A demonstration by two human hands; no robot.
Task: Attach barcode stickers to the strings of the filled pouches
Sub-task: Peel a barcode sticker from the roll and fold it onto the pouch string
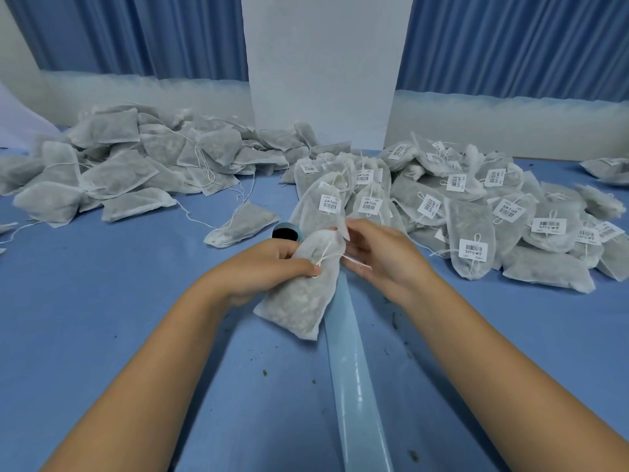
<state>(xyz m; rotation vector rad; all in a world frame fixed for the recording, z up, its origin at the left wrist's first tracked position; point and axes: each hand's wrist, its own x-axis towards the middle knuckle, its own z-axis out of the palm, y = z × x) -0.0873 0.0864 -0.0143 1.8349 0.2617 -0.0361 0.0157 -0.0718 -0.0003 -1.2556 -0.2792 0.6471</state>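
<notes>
A filled white mesh pouch (299,298) hangs over the blue table, held at its neck. My left hand (269,264) grips that neck, thumb pressed on the knotted drawstring (326,255). My right hand (377,253) pinches a white sticker (342,228) between its fingertips, right beside the pouch's top and string. A light blue backing strip (354,386) runs from under the pouch toward me, and a dark blue sticker roll (284,232) peeks out behind my left hand.
A heap of unlabelled pouches (136,165) with loose strings lies at the back left. Pouches carrying barcode stickers (476,206) pile up at the right. One loose pouch (243,224) lies near the roll. A white pillar (323,63) and blue curtains stand behind.
</notes>
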